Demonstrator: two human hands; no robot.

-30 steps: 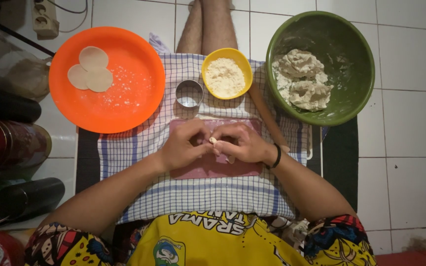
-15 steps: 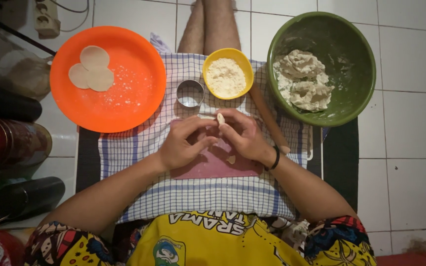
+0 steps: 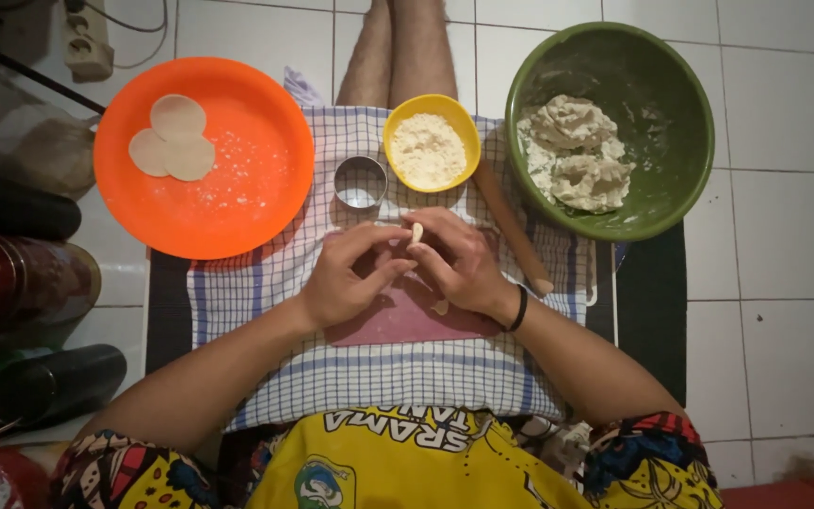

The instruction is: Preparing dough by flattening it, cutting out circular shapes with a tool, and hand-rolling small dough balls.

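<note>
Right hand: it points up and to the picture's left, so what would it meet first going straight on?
Probably the small metal ring cutter, beyond the dough piece that the right hand already pinches with the left hand. Height is unclear.

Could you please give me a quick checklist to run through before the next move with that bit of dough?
1. Small dough piece pinched between both hands: ok.
2. Left hand and right hand meet over the pink board: ok.
3. Orange plate has bare room beside the dough discs: ok.
4. Yellow flour bowl filled: ok.
5. Rolling pin within reach: ok.
6. Piece's shape: cannot tell.
</note>
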